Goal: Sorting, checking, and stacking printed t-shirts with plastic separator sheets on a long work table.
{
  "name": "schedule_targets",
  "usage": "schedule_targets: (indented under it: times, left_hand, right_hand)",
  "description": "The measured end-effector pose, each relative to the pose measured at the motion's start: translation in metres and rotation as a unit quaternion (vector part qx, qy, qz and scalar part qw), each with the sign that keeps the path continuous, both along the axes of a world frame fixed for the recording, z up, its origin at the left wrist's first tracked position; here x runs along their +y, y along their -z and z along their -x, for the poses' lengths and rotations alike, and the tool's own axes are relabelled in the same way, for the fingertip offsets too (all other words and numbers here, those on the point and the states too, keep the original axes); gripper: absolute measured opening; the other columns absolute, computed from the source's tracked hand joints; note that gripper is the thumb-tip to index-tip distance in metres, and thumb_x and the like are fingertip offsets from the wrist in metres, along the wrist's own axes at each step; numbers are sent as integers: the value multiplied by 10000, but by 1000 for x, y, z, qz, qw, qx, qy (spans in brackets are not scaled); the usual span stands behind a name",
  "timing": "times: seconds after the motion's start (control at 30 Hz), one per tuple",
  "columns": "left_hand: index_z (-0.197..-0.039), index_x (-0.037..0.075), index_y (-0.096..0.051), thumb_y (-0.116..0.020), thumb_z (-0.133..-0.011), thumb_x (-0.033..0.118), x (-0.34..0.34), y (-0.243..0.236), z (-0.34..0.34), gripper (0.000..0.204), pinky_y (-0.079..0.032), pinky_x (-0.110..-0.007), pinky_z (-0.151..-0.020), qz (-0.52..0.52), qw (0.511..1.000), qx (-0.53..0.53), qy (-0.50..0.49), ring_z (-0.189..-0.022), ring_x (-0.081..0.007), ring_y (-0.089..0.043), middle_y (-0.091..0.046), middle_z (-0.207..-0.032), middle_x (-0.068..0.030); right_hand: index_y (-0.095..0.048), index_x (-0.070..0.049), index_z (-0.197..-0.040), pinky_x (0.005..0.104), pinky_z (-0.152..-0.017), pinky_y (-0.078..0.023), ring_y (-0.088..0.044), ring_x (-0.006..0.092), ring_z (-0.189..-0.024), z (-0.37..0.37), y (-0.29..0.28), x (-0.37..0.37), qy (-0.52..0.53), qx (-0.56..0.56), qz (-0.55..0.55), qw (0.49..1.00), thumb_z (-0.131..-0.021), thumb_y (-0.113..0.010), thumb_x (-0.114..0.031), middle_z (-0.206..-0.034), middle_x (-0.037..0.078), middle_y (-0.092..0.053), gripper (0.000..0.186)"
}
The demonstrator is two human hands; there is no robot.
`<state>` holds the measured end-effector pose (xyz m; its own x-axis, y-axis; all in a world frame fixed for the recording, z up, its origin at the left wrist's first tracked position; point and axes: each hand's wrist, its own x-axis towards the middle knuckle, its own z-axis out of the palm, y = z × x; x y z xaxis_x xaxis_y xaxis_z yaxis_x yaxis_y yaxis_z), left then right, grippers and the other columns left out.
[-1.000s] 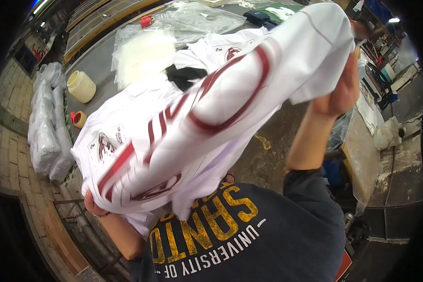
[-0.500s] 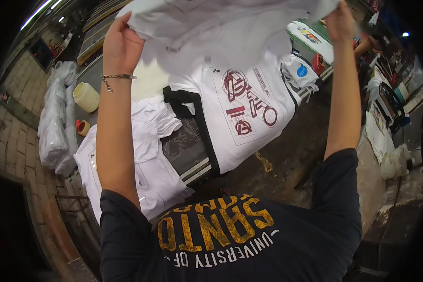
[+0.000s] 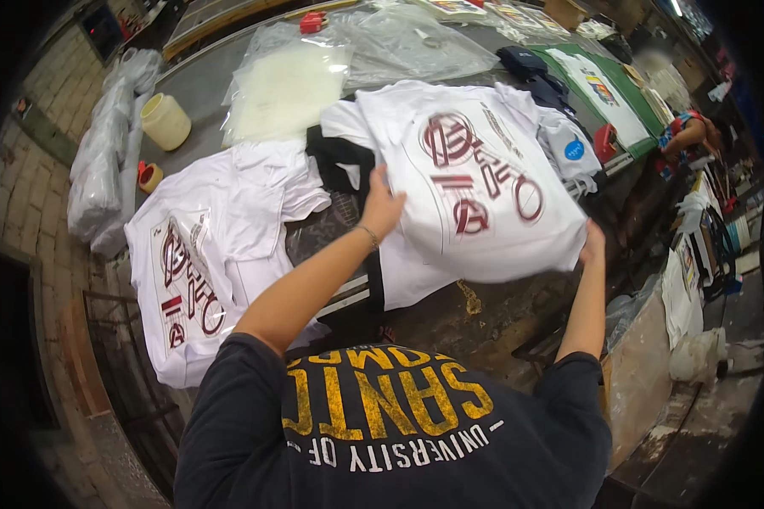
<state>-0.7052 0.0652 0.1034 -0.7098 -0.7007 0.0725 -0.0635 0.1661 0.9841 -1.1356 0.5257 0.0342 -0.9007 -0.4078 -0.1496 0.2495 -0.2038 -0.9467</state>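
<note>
A white T-shirt (image 3: 505, 242) with a dark red printed design is stretched between my hands, its hem toward me. My left hand (image 3: 384, 204) grips its left edge, the fingers closed on the cloth. At the right end of the hem, my right hand (image 3: 594, 243) has hold of the lower corner. Beneath lies another white shirt (image 3: 406, 276) beside a black board (image 3: 341, 161), mostly covered. To the left, a pile of white T-shirts (image 3: 255, 191) has the same dark red print on its front one.
Behind the shirts lie a pale square sheet (image 3: 284, 93) and transparent plastic (image 3: 407, 47). A cream jar (image 3: 165, 120) and a small red-and-yellow pot (image 3: 149, 176) stand left, near plastic-wrapped bundles (image 3: 102, 182). A green board (image 3: 607, 97) is at right, with another person (image 3: 688, 136) bent over beyond.
Both hands have come down and toward me with the raised shirt, which now lies over the other one with its print showing. The printed front of the left pile has come into sight.
</note>
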Motion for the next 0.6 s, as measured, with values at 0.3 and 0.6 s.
schedule_targets:
  times: [0.3,0.6]
  left_hand:
    - [-1460,229,-8,-650,-848,128,27,48,-221,893,-528,-277,-543,-174,969,-154,85,-635,-114,-533,-444,-1176,-194]
    - [-1381,118,-322,-642,-833,123,-9,61,-506,635,-451,-359,-789,57,904,-203,-373,-864,-235,-552,-527,-1027,-132]
  right_hand:
    - [-577,0,-931,235,-733,-442,-535,101,-796,-300,83,-226,69,187,-164,966,-935,-588,-142,-880,24,-584,142]
    - [-609,-64,-913,385,-850,-420,-552,302,-974,-720,-42,-448,-518,516,19,682,-792,-639,-62,-993,92,-613,125]
